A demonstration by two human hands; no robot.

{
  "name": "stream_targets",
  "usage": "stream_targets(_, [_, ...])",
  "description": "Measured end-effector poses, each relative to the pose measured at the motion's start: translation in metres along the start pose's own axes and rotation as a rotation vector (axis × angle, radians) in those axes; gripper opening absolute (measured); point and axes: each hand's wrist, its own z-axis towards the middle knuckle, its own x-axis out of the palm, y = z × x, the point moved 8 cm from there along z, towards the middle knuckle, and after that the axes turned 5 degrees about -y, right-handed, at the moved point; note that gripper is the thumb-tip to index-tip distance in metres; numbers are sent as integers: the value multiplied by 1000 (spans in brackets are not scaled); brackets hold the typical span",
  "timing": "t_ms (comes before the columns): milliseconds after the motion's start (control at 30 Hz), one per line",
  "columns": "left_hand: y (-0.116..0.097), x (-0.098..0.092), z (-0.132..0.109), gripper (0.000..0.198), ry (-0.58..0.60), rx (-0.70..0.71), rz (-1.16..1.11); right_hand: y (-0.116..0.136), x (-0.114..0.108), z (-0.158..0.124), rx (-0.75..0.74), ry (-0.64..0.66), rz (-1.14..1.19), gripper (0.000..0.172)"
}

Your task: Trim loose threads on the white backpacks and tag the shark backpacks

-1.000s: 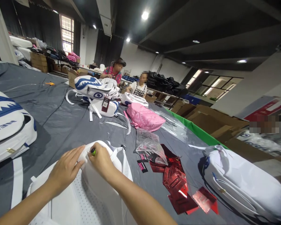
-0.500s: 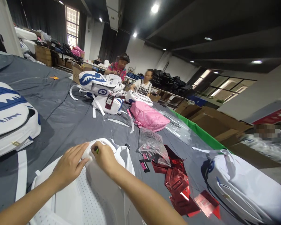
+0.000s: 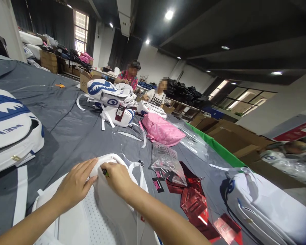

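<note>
A white backpack (image 3: 102,211) lies back-side up in front of me on the grey table cover (image 3: 66,132). My left hand (image 3: 75,185) rests on its top edge, fingers stretched and pressing the fabric by the carry handle. My right hand (image 3: 118,178) is closed around a small green-tipped tool (image 3: 105,172), its tip held against the top of the backpack between my two hands. White straps (image 3: 140,170) trail off the bag to the right.
A white and blue shark-print backpack (image 3: 10,126) lies at the left. More such bags (image 3: 109,98) and a pink bag (image 3: 163,131) lie further back. Red foil tags (image 3: 193,200), a clear plastic bag (image 3: 167,161) and another white backpack (image 3: 267,207) lie to the right. Two people sit at the far end.
Both hands stay on the top of the white backpack with the tool between them. The view has shifted slightly, and the tool's green tip shows less.
</note>
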Motion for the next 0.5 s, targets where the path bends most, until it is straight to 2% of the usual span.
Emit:
stream_targets(100, [-1,-2,0,57,-16,7,-2,2,3,-2,-25,35,-110,18])
stream_targets(333, [4,-2,-3,55,-42,-8,-44,13,12,-6,-83,15,-224,19])
stream_targets(500, [9,4,-4,55,-20,-29,-61,11,9,-6,-63,8,-205,18])
